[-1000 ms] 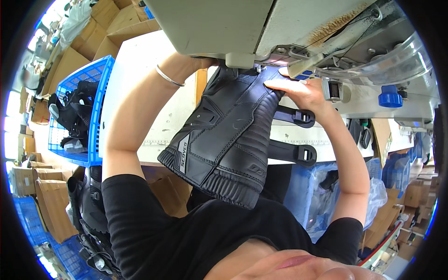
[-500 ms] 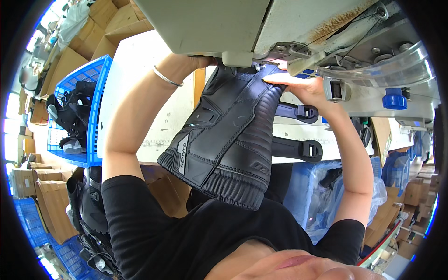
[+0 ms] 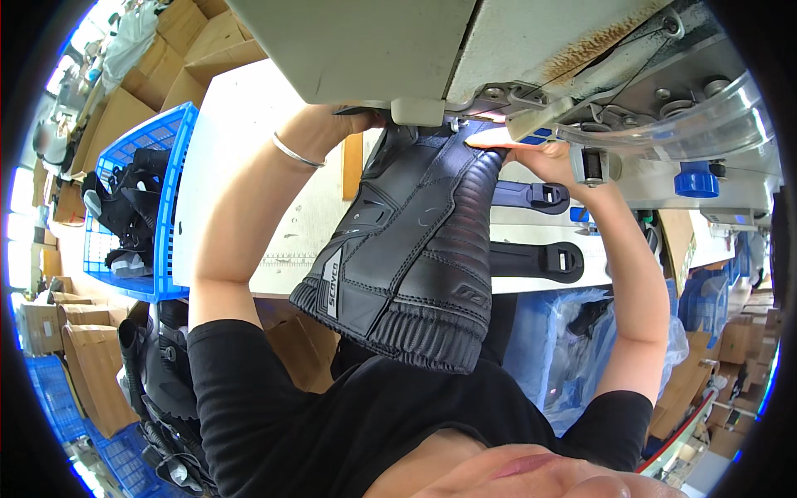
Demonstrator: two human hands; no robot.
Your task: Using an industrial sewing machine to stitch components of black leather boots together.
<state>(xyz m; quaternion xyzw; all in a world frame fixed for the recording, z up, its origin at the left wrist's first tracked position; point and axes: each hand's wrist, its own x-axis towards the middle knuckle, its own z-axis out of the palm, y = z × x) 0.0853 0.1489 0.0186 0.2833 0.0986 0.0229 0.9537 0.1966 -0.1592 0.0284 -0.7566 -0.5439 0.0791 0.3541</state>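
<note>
Under the grey sewing-machine head [image 3: 432,50] at 12 o'clock, the black padded leather boot upper [image 3: 407,249] is hanging. Left hand [image 3: 332,124] fingers gripping its top edge; right hand [image 3: 531,153] fingers pressing flat. Looks stiff, fairly heavy, smooth; best held by the ribbed cuff.

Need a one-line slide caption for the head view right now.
Both hands, left hand and right hand, press a black boot upper under the sewing machine head.
</note>
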